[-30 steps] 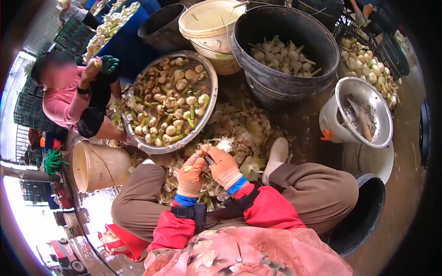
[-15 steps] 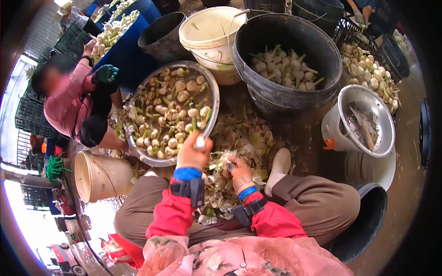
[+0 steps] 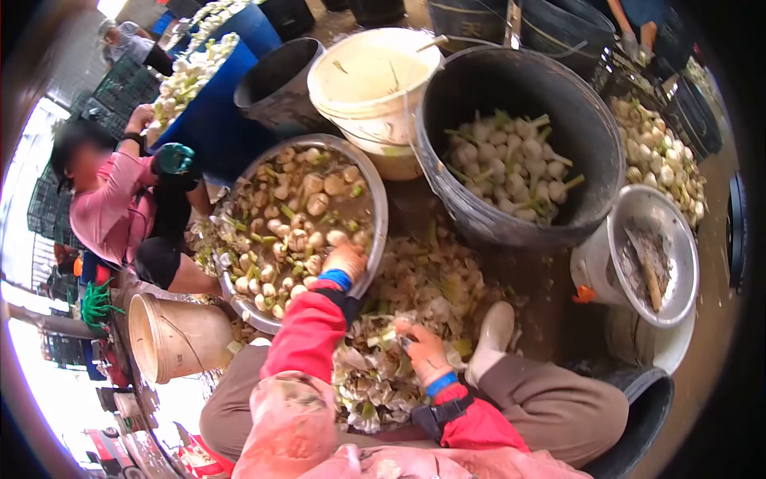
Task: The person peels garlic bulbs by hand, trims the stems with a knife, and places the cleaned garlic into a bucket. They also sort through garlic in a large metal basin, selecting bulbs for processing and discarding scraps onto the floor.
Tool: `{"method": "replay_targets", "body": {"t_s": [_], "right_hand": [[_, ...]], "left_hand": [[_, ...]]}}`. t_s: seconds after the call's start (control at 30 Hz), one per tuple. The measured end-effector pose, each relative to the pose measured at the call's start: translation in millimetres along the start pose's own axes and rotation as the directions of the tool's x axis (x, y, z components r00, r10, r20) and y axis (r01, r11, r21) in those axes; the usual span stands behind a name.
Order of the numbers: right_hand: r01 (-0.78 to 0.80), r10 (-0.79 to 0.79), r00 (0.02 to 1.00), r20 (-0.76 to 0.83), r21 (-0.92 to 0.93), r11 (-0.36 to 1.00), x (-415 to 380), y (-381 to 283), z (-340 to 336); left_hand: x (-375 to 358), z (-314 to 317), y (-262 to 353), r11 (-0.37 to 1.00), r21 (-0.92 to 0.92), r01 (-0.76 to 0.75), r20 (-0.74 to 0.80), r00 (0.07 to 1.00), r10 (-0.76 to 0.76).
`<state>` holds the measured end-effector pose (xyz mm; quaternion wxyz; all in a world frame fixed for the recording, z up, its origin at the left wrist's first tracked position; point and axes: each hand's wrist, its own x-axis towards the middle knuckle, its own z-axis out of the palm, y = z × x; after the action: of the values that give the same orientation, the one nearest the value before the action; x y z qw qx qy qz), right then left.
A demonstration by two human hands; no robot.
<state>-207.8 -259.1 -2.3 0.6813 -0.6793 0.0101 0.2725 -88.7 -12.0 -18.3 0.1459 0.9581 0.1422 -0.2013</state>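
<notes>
My left hand (image 3: 345, 260) reaches over the near right side of a wide metal basin (image 3: 381, 209). Its fingertips touch the garlic bulbs (image 3: 317, 204) lying in murky water there; whether they grip one is hidden. My right hand (image 3: 424, 353) is closed around what looks like a small knife (image 3: 405, 342), only a bit of dark metal showing. It hovers over a heap of garlic peelings and cut leaves (image 3: 375, 375) between my legs. A pale green-white stem piece lies by its fingertips.
A large black bucket (image 3: 447, 188) with trimmed garlic stands ahead, beside a cream bucket (image 3: 351, 108). To the right, a metal bowl (image 3: 692, 263) holding a wooden-handled tool rests on a white bucket. A co-worker in pink (image 3: 112, 203) sits at left near a tipped bucket (image 3: 187, 335).
My left hand has moved forward into the basin; the peeled white garlic bulb it held is no longer seen in it. My right hand sits slightly lower in view, still closed.
</notes>
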Motion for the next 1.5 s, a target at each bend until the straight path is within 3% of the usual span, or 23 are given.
{"method": "replay_targets", "body": {"t_s": [0.07,0.13,0.23,0.3,0.37,0.43,0.53,0.57,0.7,0.77,0.87,0.97,1.0,1.03,1.1,1.17,1.23,1.3,1.33,1.37,1.4,1.43,1.5], "right_hand": [[0.010,-0.009,1.000,-0.016,0.047,0.999,3,2,-1],[-0.009,0.010,1.000,-0.017,0.057,0.998,2,-14,-6],[-0.022,0.025,0.999,-0.033,0.074,0.997,6,-11,-5],[-0.098,0.103,0.994,-0.028,0.145,0.985,5,-7,-4],[-0.106,0.110,0.994,0.000,0.289,0.951,6,3,0],[-0.060,0.062,0.998,0.000,0.218,0.974,1,-13,1],[-0.067,0.066,0.998,0.017,0.410,0.910,5,4,8],[-0.079,0.077,0.997,0.025,0.511,0.856,4,5,9],[0.088,-0.069,0.996,-0.064,0.384,0.919,-9,-23,16],[0.072,-0.058,0.997,-0.045,0.467,0.881,-15,-38,18],[0.086,-0.096,0.995,0.021,0.279,0.956,-16,-29,15],[0.114,-0.123,0.989,0.081,0.107,0.988,-27,-38,12],[0.159,-0.159,0.983,0.093,0.007,0.987,-29,-39,13],[0.204,-0.194,0.975,0.109,-0.094,0.974,-31,-39,14],[0.233,-0.224,0.970,0.096,-0.092,0.968,-28,-26,21],[0.179,-0.190,0.982,-0.007,-0.302,0.936,-32,-27,25],[0.178,-0.191,0.981,-0.021,-0.273,0.945,-20,-4,24],[0.305,-0.305,0.952,0.022,0.016,0.952,-18,-5,17],[0.237,-0.252,0.965,0.067,0.175,0.956,-18,-17,16],[0.136,-0.170,0.981,0.094,0.294,0.946,-25,-29,10],[0.094,-0.148,0.983,0.110,0.391,0.916,-21,-26,9],[0.051,-0.129,0.983,0.130,0.482,0.875,-18,-25,9],[0.040,-0.128,0.980,0.154,0.475,0.879,-19,-30,7]], "left_hand": [[15,6,-3,0.980,0.199,-0.009,0.213,0.976,-0.034],[14,6,-5,0.987,0.005,0.163,0.195,0.968,-0.161],[15,-4,-17,0.964,-0.237,0.117,0.416,0.909,-0.009],[-2,-15,-19,0.958,-0.287,0.002,0.338,0.936,0.099],[-34,-27,-14,0.722,-0.649,0.240,0.352,0.936,0.005],[-45,-33,-18,0.865,-0.488,0.116,0.264,0.964,0.019],[-71,-24,-20,0.411,-0.911,-0.034,-0.028,0.999,0.020],[-79,-23,-22,0.137,-0.989,-0.054,-0.044,0.997,0.070],[-148,-15,21,-0.296,-0.954,-0.049,-0.079,0.993,0.090],[-178,2,35,-0.233,-0.967,0.102,0.085,0.993,0.080],[-216,11,54,-0.053,-0.978,0.203,0.188,0.960,0.210],[-238,17,70,0.558,-0.733,-0.390,-0.285,0.920,0.268],[-241,18,72,0.797,-0.522,-0.304,-0.235,0.949,0.208],[-244,28,75,0.798,-0.520,-0.306,-0.241,0.948,0.207],[-251,41,89,0.961,-0.273,-0.035,-0.399,0.914,-0.080],[-256,32,99,0.972,-0.221,0.075,-0.309,0.940,-0.143],[-260,21,106,0.992,-0.099,0.072,-0.242,0.966,-0.094],[-262,16,102,0.991,-0.133,0.019,-0.253,0.966,-0.052],[-260,18,97,0.761,-0.644,-0.082,-0.262,0.958,-0.119],[-258,19,92,0.285,-0.943,-0.174,-0.231,0.956,-0.182],[-254,12,84,-0.214,-0.977,0.013,0.037,0.993,-0.110],[-255,9,82,-0.213,-0.977,0.014,0.038,0.993,-0.112],[-256,6,81,-0.666,-0.745,0.034,0.092,0.994,-0.052]]}}
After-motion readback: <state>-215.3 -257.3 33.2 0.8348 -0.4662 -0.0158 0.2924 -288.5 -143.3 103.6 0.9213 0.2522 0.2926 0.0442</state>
